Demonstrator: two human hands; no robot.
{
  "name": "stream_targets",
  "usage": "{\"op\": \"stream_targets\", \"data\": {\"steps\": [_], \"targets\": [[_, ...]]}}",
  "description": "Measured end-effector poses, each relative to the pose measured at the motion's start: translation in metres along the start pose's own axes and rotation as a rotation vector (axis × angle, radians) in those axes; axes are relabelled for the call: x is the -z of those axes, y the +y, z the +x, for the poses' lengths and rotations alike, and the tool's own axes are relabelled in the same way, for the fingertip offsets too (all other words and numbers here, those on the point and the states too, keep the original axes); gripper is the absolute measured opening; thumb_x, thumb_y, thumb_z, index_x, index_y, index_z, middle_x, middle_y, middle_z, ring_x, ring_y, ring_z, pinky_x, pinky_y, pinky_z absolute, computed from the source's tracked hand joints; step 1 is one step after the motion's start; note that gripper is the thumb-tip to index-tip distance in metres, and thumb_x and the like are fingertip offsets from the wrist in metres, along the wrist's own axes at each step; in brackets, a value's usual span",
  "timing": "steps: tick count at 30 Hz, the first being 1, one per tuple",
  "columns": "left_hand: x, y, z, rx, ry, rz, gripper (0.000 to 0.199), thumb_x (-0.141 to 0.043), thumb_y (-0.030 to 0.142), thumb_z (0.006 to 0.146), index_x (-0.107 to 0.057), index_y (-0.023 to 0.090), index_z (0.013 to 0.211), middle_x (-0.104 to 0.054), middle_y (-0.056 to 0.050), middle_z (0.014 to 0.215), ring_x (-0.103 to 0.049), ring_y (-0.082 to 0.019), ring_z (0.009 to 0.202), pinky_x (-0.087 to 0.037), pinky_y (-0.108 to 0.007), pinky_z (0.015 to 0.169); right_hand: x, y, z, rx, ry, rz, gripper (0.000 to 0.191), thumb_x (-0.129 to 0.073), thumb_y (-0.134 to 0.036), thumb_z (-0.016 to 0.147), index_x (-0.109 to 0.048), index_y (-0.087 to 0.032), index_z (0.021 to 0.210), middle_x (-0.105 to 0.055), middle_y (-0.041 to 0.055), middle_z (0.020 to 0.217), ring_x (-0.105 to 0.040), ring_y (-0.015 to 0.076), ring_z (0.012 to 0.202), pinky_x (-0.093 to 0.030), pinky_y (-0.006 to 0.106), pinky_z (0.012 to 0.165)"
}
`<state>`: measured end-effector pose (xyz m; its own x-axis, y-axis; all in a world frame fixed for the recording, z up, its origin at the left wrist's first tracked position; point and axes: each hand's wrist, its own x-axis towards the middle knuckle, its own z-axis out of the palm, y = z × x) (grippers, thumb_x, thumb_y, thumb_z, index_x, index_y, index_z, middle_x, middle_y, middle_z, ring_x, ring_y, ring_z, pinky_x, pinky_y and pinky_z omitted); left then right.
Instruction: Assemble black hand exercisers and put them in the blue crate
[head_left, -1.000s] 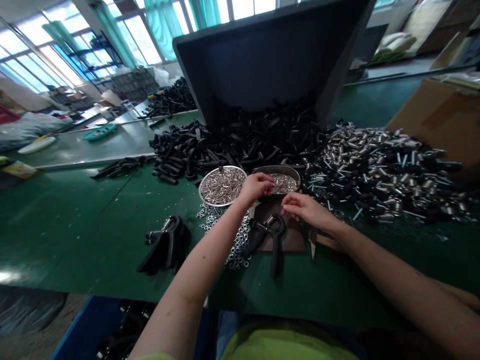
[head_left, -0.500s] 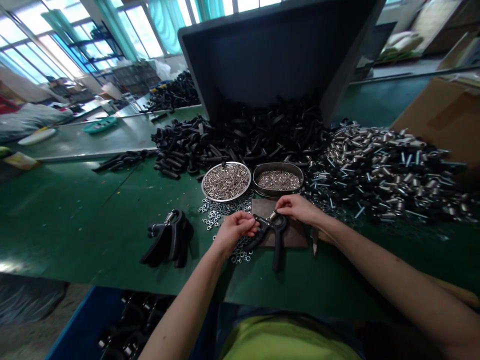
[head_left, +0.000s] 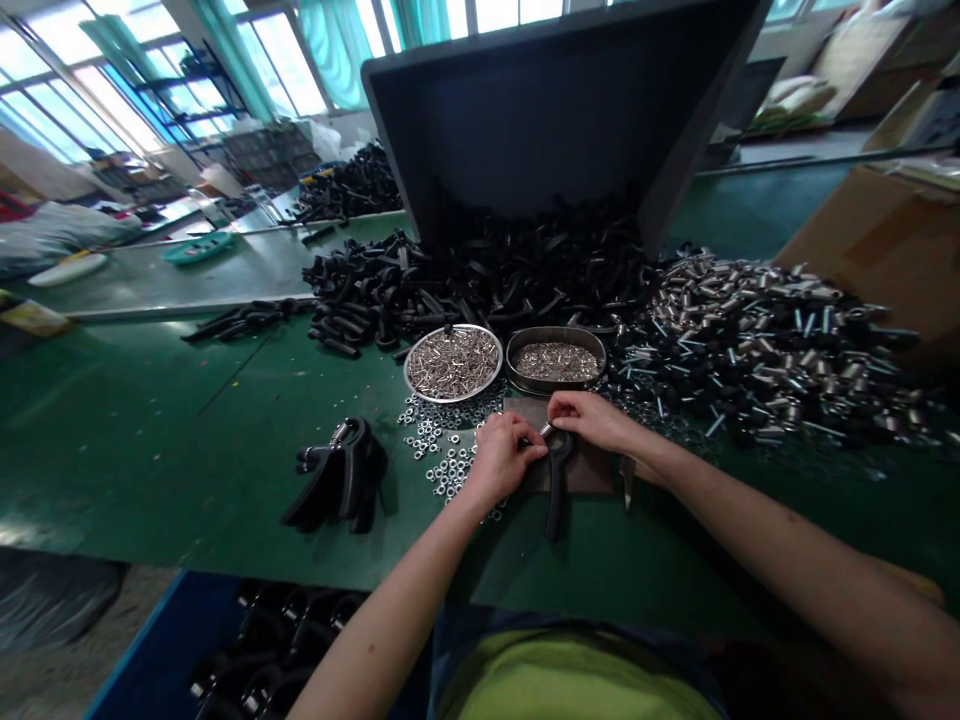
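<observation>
My left hand [head_left: 501,460] and right hand [head_left: 589,420] both on 1 black hand grip trainer [head_left: 556,500], which lies on a dark brown mat [head_left: 592,472] directly under my palms. Left hand closed over the trainer's near side, fingers curled and covering most of that handle. Right hand just beyond it, fingertips pinched in at the metal spring end [head_left: 545,430]; the exact contact is partly hidden by my fingers. The 2nd handle points down from the grip, toward my body, and remains visible.

Change from the view 0.5 s earlier: my left hand has moved onto the trainer and now hides the handle that was showing. Result: the trainer is held from 2 sides, with no hand left free.

Left of my left hand: loose steel nuts [head_left: 439,450] scattered on the green workbench [head_left: 150,470], then a stack of assembled trainers [head_left: 337,478]. Ahead of my grip: a round steel tray [head_left: 450,398] of silver sleeves and an oval metal pan [head_left: 555,333] of smaller silver parts. Farther ahead: a heap of black plastic handles [head_left: 480,280]. Right of my right hand: a small blade [head_left: 627,482], then a pile of silver sleeves and bolts [head_left: 757,350].
</observation>
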<state>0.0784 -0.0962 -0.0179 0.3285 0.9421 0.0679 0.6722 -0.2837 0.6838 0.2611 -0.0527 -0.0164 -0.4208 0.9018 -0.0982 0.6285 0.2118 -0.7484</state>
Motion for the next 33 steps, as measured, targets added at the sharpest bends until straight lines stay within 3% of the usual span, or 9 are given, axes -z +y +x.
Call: {"op": "stream_targets", "data": {"steps": [5,10,15,17,20,23,26,31,33], "targets": [[-0.007,-0.006,0.002,-0.031,-0.034,-0.063,0.004,-0.070,0.024,0.074,-0.070,0.020,0.075,-0.062,-0.002,0.088,-0.051,-0.020,0.092,-0.036,-0.034,0.087,0.010,0.002,-0.039,0.029,0.165,-0.143,0.029,-0.052,-0.022,0.080,-0.060,-0.020,0.107,-0.061,0.0029,0.085,-0.056,0.0167,0.077,-0.042,0.029,0.070],[-0.010,-0.009,0.003,-0.023,-0.038,-0.147,0.004,-0.069,0.022,0.073,-0.068,0.019,0.071,-0.062,-0.002,0.088,-0.053,-0.018,0.090,-0.038,-0.032,0.086,0.026,0.038,-0.121,-0.032,0.297,-0.456,0.025,-0.046,-0.038,0.086,-0.060,-0.025,0.103,-0.063,0.0070,0.099,-0.059,0.0226,0.088,-0.046,0.035,0.071],[-0.008,-0.004,0.009,0.099,-0.109,-0.184,0.005,-0.069,0.019,0.070,-0.064,0.017,0.071,-0.059,-0.003,0.090,-0.052,-0.017,0.088,-0.040,-0.029,0.081,0.017,0.080,-0.179,-0.159,0.359,-0.741,0.028,-0.046,-0.048,0.082,-0.057,-0.022,0.086,-0.061,0.0108,0.083,-0.059,0.0280,0.075,-0.045,0.039,0.061],[-0.007,-0.003,0.010,0.152,-0.114,-0.196,0.010,-0.069,0.020,0.069,-0.064,0.017,0.077,-0.058,-0.002,0.090,-0.052,-0.016,0.086,-0.040,-0.028,0.078,0.017,0.078,-0.182,-0.182,0.367,-0.737,0.025,-0.043,-0.045,0.084,-0.055,-0.023,0.082,-0.062,0.0106,0.080,-0.059,0.0279,0.073,-0.044,0.040,0.061],[-0.008,-0.004,0.011,0.180,-0.104,-0.233,0.016,-0.070,0.019,0.067,-0.062,0.017,0.081,-0.057,-0.001,0.088,-0.051,-0.015,0.082,-0.040,-0.026,0.074,0.028,0.047,-0.170,-0.240,0.357,-0.601,0.024,-0.041,-0.044,0.085,-0.054,-0.024,0.083,-0.064,0.0080,0.075,-0.060,0.0254,0.063,-0.042,0.036,0.054],[-0.010,-0.007,0.011,0.211,-0.107,-0.302,0.018,-0.070,0.018,0.065,-0.060,0.017,0.081,-0.057,0.001,0.082,-0.051,-0.013,0.077,-0.040,-0.024,0.071,0.036,0.004,-0.147,-0.149,0.429,-0.344,0.031,-0.035,-0.042,0.090,-0.054,-0.026,0.109,-0.068,0.0072,0.085,-0.063,0.0223,0.067,-0.046,0.034,0.057],[-0.013,-0.010,0.012,0.233,-0.107,-0.338,0.021,-0.071,0.018,0.065,-0.058,0.017,0.081,-0.056,0.002,0.077,-0.050,-0.012,0.072,-0.039,-0.023,0.068,0.029,-0.018,-0.122,-0.063,0.572,-0.251,0.041,-0.025,-0.038,0.094,-0.045,-0.025,0.128,-0.068,0.0089,0.098,-0.065,0.0207,0.075,-0.048,0.032,0.063],[-0.013,-0.011,0.013,0.241,-0.112,-0.309,0.020,-0.071,0.021,0.064,-0.058,0.017,0.079,-0.054,0.003,0.075,-0.049,-0.011,0.069,-0.037,-0.022,0.063,0.020,-0.015,-0.097,-0.123,0.231,-0.465,0.035,-0.033,-0.034,0.092,-0.055,-0.025,0.119,-0.071,0.0063,0.097,-0.068,0.0248,0.078,-0.049,0.034,0.063],[-0.013,-0.009,0.012,0.238,-0.111,-0.301,0.021,-0.071,0.021,0.064,-0.058,0.017,0.079,-0.054,0.003,0.075,-0.049,-0.012,0.070,-0.037,-0.022,0.063,0.023,-0.018,-0.098,-0.074,0.286,-0.459,0.035,-0.033,-0.033,0.093,-0.054,-0.026,0.121,-0.071,0.0055,0.098,-0.068,0.0234,0.078,-0.050,0.033,0.064]]}}
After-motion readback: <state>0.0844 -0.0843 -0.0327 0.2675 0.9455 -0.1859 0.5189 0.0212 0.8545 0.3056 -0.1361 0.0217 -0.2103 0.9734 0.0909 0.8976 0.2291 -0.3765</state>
